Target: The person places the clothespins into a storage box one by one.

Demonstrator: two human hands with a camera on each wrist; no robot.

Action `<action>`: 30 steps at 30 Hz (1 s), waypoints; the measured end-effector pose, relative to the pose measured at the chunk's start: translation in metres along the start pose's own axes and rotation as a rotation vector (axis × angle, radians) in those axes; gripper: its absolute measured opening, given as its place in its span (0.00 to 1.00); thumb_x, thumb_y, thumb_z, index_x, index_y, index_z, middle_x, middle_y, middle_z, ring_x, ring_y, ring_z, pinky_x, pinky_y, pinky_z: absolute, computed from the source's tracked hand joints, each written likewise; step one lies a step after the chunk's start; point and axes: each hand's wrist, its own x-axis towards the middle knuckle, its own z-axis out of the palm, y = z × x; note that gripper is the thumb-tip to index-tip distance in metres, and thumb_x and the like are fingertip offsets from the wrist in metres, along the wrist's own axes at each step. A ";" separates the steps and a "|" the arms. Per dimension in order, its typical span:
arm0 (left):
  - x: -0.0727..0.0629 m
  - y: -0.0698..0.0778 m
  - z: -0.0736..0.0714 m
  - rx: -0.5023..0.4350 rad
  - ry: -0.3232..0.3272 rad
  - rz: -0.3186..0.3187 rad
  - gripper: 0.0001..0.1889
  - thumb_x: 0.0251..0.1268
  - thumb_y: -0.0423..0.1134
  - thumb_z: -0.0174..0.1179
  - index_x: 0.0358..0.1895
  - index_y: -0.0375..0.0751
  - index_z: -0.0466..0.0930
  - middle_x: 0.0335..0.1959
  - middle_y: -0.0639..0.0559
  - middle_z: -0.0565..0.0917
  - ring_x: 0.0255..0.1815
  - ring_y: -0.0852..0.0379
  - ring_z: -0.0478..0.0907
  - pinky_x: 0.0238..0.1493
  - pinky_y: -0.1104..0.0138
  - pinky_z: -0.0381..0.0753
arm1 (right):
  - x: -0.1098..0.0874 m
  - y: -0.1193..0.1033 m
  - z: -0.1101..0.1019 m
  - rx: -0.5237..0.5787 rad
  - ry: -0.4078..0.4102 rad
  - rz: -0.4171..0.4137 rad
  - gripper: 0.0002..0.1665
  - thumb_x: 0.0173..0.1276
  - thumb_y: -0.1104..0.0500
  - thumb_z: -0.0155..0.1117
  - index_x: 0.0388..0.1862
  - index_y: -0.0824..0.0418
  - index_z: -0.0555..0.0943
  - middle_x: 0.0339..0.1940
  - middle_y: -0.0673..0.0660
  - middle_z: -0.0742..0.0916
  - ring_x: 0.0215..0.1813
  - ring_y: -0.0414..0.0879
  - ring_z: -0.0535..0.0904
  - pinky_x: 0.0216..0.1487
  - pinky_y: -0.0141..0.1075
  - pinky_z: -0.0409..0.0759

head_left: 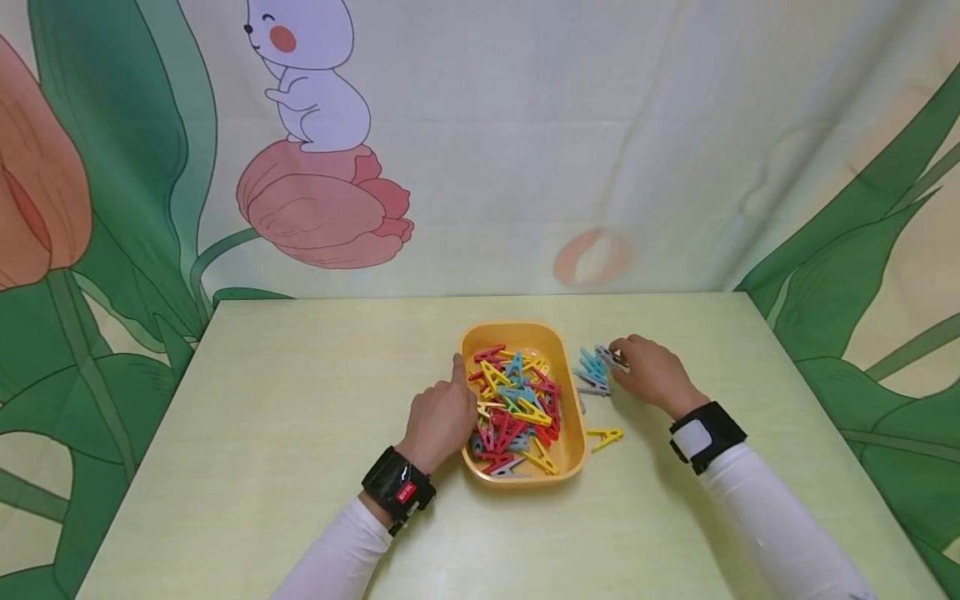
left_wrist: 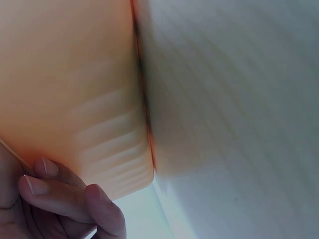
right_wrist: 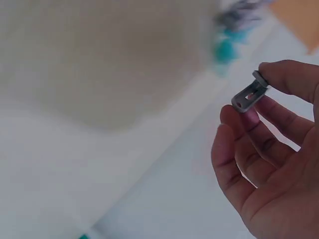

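A yellow plastic tray point(head_left: 573, 454) holds a heap of red, yellow, blue, green and grey clothespins point(head_left: 517, 392). At its left rim my left hand point(head_left: 441, 417) holds the tray, index finger straight along the edge. The left wrist view shows curled fingers point(left_wrist: 60, 194) against the tray's outer wall point(left_wrist: 99, 99); the thumb's place is unclear. To the right of the tray, my right hand point(head_left: 654, 373) pinches a grey clothespin point(right_wrist: 249, 94) between thumb and fingertips. It is just beside a small group of blue and grey clothespins point(head_left: 592, 371) on the table.
A lone yellow clothespin point(head_left: 606, 437) lies on the pale table point(head_left: 315, 400), right of the tray. Behind the table's far edge hangs a curtain point(head_left: 480, 150) printed with flowers and a white animal.
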 end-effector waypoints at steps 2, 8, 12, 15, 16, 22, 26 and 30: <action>0.000 0.000 -0.001 0.000 0.001 0.001 0.33 0.73 0.40 0.49 0.75 0.27 0.54 0.12 0.53 0.69 0.12 0.56 0.66 0.14 0.65 0.60 | -0.001 -0.012 -0.007 0.015 0.044 -0.028 0.22 0.67 0.55 0.65 0.57 0.63 0.80 0.43 0.60 0.84 0.42 0.53 0.81 0.44 0.48 0.82; 0.000 0.000 -0.001 -0.012 0.000 0.000 0.32 0.73 0.40 0.49 0.74 0.27 0.54 0.12 0.53 0.69 0.12 0.56 0.66 0.14 0.65 0.60 | -0.012 -0.061 -0.023 -0.016 0.146 -0.199 0.21 0.65 0.53 0.68 0.56 0.58 0.80 0.43 0.56 0.84 0.42 0.49 0.81 0.42 0.44 0.83; 0.000 0.001 -0.002 -0.029 -0.013 -0.007 0.32 0.73 0.40 0.49 0.75 0.27 0.54 0.11 0.54 0.67 0.12 0.56 0.66 0.14 0.65 0.58 | -0.020 -0.093 -0.026 -0.049 0.123 -0.337 0.21 0.65 0.51 0.69 0.55 0.56 0.82 0.44 0.54 0.84 0.43 0.47 0.80 0.44 0.42 0.84; 0.000 0.002 -0.002 -0.032 -0.022 -0.016 0.33 0.73 0.40 0.49 0.75 0.28 0.53 0.12 0.54 0.66 0.12 0.56 0.66 0.15 0.65 0.58 | -0.024 -0.109 -0.024 -0.043 0.106 -0.412 0.19 0.65 0.51 0.69 0.53 0.55 0.83 0.43 0.53 0.84 0.41 0.46 0.79 0.44 0.39 0.83; 0.000 0.002 -0.002 -0.033 -0.024 -0.018 0.33 0.73 0.40 0.49 0.75 0.28 0.53 0.12 0.54 0.66 0.12 0.56 0.66 0.15 0.65 0.58 | -0.024 -0.112 -0.022 -0.046 0.108 -0.429 0.18 0.65 0.51 0.69 0.52 0.55 0.83 0.42 0.53 0.84 0.40 0.45 0.79 0.43 0.38 0.82; 0.000 0.001 0.000 -0.014 -0.011 -0.003 0.32 0.73 0.40 0.49 0.74 0.27 0.54 0.12 0.52 0.69 0.13 0.55 0.67 0.15 0.65 0.60 | -0.025 -0.120 -0.015 -0.049 0.092 -0.455 0.17 0.62 0.55 0.71 0.51 0.54 0.84 0.38 0.51 0.82 0.32 0.43 0.73 0.36 0.33 0.77; 0.000 0.000 0.000 -0.012 0.002 0.004 0.32 0.73 0.40 0.49 0.74 0.27 0.55 0.13 0.52 0.71 0.13 0.55 0.68 0.14 0.64 0.61 | -0.024 -0.121 -0.013 -0.027 0.011 -0.441 0.24 0.63 0.51 0.70 0.58 0.53 0.81 0.44 0.53 0.84 0.35 0.43 0.75 0.41 0.37 0.77; 0.000 -0.001 -0.001 -0.010 0.007 0.007 0.32 0.73 0.40 0.49 0.74 0.27 0.55 0.13 0.51 0.72 0.13 0.55 0.69 0.14 0.64 0.61 | -0.024 -0.116 -0.018 -0.001 -0.020 -0.389 0.30 0.65 0.48 0.68 0.66 0.52 0.76 0.55 0.55 0.84 0.50 0.49 0.80 0.55 0.47 0.77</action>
